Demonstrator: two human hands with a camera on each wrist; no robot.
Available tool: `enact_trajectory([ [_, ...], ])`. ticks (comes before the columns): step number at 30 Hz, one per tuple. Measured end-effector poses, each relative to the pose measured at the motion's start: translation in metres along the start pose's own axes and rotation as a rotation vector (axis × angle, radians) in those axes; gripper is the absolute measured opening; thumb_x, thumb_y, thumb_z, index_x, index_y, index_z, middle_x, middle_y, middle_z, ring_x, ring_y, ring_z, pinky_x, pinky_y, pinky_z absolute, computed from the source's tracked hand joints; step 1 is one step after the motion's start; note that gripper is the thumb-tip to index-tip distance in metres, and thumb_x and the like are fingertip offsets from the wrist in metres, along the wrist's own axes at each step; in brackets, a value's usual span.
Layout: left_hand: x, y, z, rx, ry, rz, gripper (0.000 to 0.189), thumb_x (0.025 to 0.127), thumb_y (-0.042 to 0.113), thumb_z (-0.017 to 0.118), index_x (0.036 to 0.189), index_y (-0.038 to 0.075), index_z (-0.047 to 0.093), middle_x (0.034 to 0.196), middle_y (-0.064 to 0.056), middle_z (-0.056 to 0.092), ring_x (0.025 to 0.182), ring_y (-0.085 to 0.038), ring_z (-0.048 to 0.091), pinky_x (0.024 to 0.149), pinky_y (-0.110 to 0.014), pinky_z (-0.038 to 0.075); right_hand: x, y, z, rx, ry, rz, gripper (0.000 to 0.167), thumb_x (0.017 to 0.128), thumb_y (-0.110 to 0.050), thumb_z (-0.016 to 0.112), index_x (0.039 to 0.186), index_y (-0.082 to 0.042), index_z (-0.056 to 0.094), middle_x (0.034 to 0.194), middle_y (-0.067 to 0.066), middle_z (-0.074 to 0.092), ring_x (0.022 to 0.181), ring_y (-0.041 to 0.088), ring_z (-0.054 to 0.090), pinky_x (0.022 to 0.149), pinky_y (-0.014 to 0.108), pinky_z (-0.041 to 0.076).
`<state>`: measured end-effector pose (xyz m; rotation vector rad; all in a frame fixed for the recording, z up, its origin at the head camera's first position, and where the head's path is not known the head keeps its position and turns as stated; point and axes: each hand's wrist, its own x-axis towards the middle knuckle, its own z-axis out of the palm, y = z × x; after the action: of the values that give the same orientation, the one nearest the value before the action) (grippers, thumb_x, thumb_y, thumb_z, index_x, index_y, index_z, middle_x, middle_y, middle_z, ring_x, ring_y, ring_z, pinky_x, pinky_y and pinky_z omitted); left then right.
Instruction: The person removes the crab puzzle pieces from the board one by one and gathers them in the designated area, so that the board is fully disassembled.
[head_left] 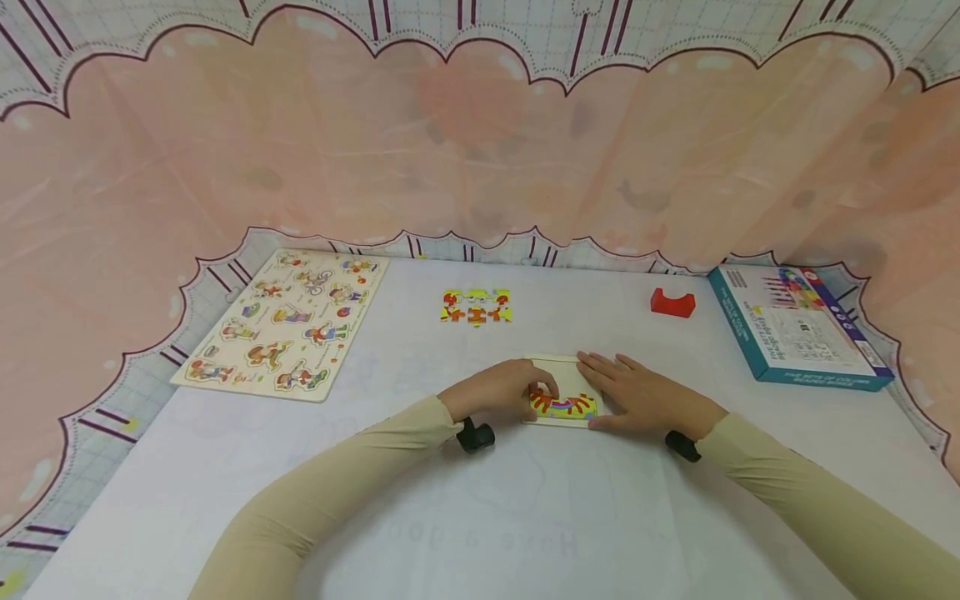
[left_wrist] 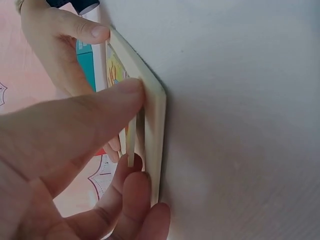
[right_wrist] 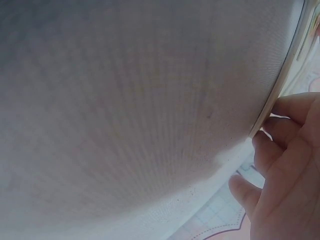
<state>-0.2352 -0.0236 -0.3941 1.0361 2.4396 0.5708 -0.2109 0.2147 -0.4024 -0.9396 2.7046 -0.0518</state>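
A small wooden puzzle tray [head_left: 555,367] lies on the white tablecloth, its lower part filled with joined pieces showing a rainbow [head_left: 564,406]. My left hand [head_left: 501,389] is at the tray's left side. In the left wrist view, its thumb and curled finger pinch a thin puzzle piece [left_wrist: 131,142], which sits tilted against the tray's edge. The picture on that piece is mostly hidden. My right hand [head_left: 651,394] rests along the tray's right edge, fingers extended and touching the rim. In the right wrist view, its fingertips [right_wrist: 267,145] meet the tray's side.
Beyond the tray lies a cluster of joined puzzle pieces [head_left: 477,307]. A red notched block [head_left: 672,303] stands at the back right, near a teal-edged box [head_left: 802,329]. On the left is a large picture board [head_left: 281,325]. A patterned curtain [head_left: 480,158] hangs behind the table.
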Motion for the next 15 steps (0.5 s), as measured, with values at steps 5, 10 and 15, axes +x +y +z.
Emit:
enact_trajectory([
  [5, 0.0014, -0.0002, 0.0001, 0.012, -0.013, -0.003, 0.035, 0.08, 0.008, 0.073, 0.113, 0.018, 0.068, 0.089, 0.001, 0.056, 0.083, -0.012, 0.044, 0.075, -0.023, 0.037, -0.0002, -0.0005, -0.0007, 0.004, 0.0, -0.001, 0.091, 0.083, -0.06, 0.056, 0.149, -0.008, 0.023, 0.157, 0.01, 0.018, 0.145, 0.03, 0.018, 0.114, 0.055, 0.017],
  [10, 0.0012, 0.0001, -0.0005, 0.002, -0.019, -0.013, 0.034, 0.08, 0.008, 0.072, 0.113, 0.018, 0.068, 0.094, -0.001, 0.06, 0.084, -0.013, 0.046, 0.078, -0.024, 0.039, -0.0009, -0.0009, -0.0019, 0.014, -0.003, -0.003, 0.09, 0.083, -0.059, 0.057, 0.149, -0.008, 0.023, 0.158, 0.009, 0.018, 0.145, 0.029, 0.018, 0.114, 0.054, 0.017],
  [15, 0.0012, -0.0004, -0.0003, 0.001, -0.024, -0.007, 0.034, 0.081, 0.008, 0.071, 0.114, 0.018, 0.067, 0.098, -0.002, 0.061, 0.085, -0.012, 0.047, 0.078, -0.025, 0.04, -0.0009, 0.0003, -0.0006, 0.018, -0.006, 0.0, 0.09, 0.083, -0.06, 0.056, 0.15, -0.009, 0.022, 0.158, 0.009, 0.017, 0.145, 0.029, 0.017, 0.115, 0.054, 0.017],
])
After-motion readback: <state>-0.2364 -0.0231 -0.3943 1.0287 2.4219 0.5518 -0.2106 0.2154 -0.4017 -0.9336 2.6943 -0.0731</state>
